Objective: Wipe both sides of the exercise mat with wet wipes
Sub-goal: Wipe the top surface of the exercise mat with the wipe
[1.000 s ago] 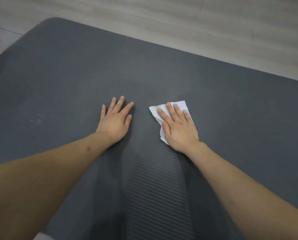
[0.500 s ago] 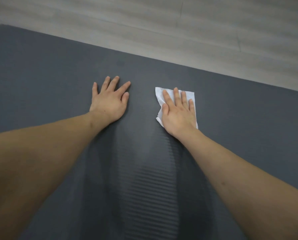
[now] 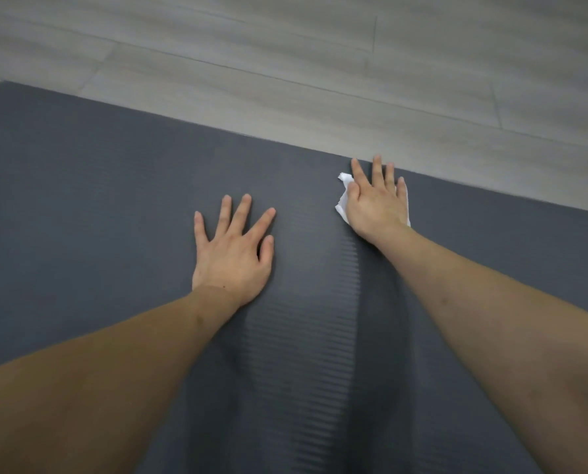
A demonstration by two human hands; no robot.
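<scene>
While our right hand [image 3: 376, 203] presses the wet wipe [image 3: 343, 196] flat-fingered at the exercise mat's [image 3: 97, 200] far edge, our left hand [image 3: 232, 254] rests splayed beside it; we judge this side partly wiped, the underside untouched.

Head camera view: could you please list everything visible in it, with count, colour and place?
exercise mat: one, dark grey, ribbed, flat on the floor, filling most of the view
wet wipe: one, white, crumpled, on the mat near its far edge, under the right hand
floor: one, light grey wood-look planks, beyond the mat
left hand: one, fingers spread, flat on the mat
right hand: one, fingers straight, pressing the wipe down
</scene>
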